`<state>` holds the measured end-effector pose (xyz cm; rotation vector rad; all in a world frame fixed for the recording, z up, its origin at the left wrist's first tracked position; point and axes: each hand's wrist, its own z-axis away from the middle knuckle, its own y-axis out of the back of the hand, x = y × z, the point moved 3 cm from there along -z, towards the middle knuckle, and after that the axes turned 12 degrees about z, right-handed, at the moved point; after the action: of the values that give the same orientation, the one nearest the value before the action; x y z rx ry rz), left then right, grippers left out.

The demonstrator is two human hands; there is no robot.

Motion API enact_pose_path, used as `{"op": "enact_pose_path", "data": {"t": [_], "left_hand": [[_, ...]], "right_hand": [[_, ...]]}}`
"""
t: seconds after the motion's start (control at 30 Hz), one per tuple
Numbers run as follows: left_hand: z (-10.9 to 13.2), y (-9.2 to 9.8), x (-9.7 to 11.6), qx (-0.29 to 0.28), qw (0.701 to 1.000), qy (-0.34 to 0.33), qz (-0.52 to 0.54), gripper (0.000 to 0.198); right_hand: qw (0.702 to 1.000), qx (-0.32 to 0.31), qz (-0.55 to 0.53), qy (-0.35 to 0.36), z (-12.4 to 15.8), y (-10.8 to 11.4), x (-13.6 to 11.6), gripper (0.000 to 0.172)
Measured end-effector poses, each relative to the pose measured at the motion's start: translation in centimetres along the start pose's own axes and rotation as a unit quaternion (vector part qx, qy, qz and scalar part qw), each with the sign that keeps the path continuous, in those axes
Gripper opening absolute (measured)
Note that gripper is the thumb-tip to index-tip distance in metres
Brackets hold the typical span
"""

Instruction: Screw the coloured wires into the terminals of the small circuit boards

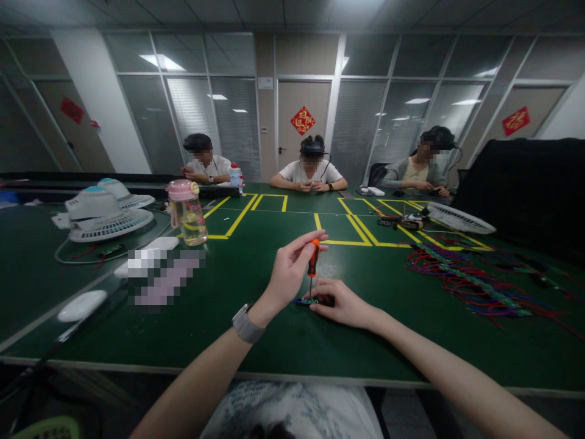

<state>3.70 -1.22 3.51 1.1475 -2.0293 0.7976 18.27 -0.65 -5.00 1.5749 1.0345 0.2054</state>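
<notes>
Glass partitions [359, 122] back a green table [183, 341], where a clear, pink-lidded bottle [188, 216] stands at left, yellowish inside, though whether with liquid I cannot tell; a red-topped bottle [236, 178] sits farther back, contents hidden. At centre, the left hand [292, 265] has its fingers clamped on an upright screwdriver [313, 259], tip down on a small circuit board [302, 301] at the table. Beside it, the right hand [340, 302] has its fingers closed about the board's right end, with red-and-blue wires [475, 286] farther right.

We count two hands [289, 271] of our own, one orange-and-black screwdriver [313, 259], two bottles [187, 213] at left, two white fans [94, 206] further left, three people [308, 172] at the far side, three black headsets [312, 148], three red decorations [304, 121] beyond, one green worktop [283, 350]
</notes>
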Motion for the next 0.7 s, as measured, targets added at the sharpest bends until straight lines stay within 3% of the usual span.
{"op": "enact_pose_path", "data": {"t": [0.2, 0.27, 0.37, 0.53, 0.7], "left_hand": [[0.16, 0.56, -0.06, 0.069, 0.986, -0.077, -0.130, 0.013], [0.20, 0.80, -0.09, 0.094, 0.977, -0.092, -0.166, 0.015], [0.12, 0.72, -0.10, 0.076, 0.982, -0.082, -0.154, 0.027], [0.04, 0.19, -0.34, 0.037, 0.999, -0.013, -0.028, 0.034], [0.30, 0.38, -0.02, 0.059, 0.983, -0.101, -0.145, 0.019]], "right_hand": [[1.000, 0.010, 0.005, 0.000, 0.05, -0.01, 0.04, 0.021], [1.000, 0.010, 0.007, 0.001, 0.08, 0.00, 0.02, 0.021], [1.000, 0.010, 0.002, -0.001, 0.07, 0.08, -0.04, 0.021], [1.000, 0.005, -0.002, -0.004, 0.00, 0.13, -0.10, 0.021], [1.000, 0.007, 0.001, -0.006, -0.01, -0.05, 0.08, 0.020]]}}
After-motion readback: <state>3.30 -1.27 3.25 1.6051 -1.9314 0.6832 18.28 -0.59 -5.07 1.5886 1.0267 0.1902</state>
